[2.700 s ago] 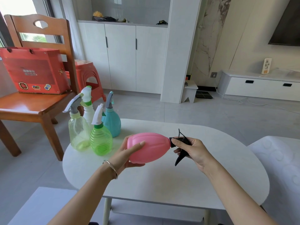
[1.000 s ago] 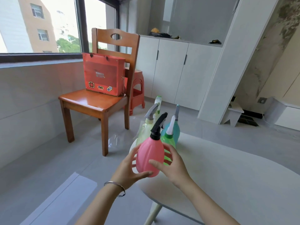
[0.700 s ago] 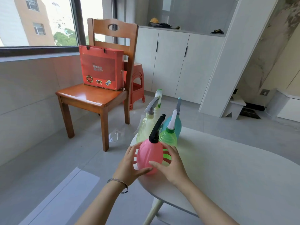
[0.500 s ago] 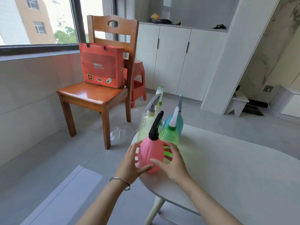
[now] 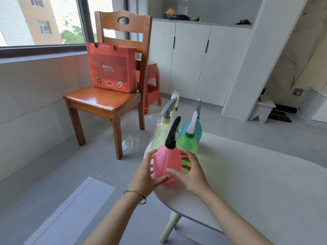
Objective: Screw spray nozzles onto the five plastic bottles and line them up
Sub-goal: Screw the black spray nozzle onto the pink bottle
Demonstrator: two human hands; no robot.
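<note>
The pink bottle stands upright at the near left end of the white table, a black spray nozzle screwed on top. My left hand cups its left side and my right hand its right side, with both thumbs on its front. Just behind it stand a ribbed green bottle with a white nozzle, a pale yellow bottle with a grey nozzle and a teal bottle with a grey nozzle. A white bottle shows only its top behind them.
The bottles crowd the table's left rim, with the floor right beside it. A wooden chair carrying a red paper bag stands to the left beyond the table. A red plastic stool sits behind the chair.
The pink bottle went from lying sideways between my hands, right hand on its nozzle, to upright. Both hands have lowered it onto the table in front of the other bottles.
</note>
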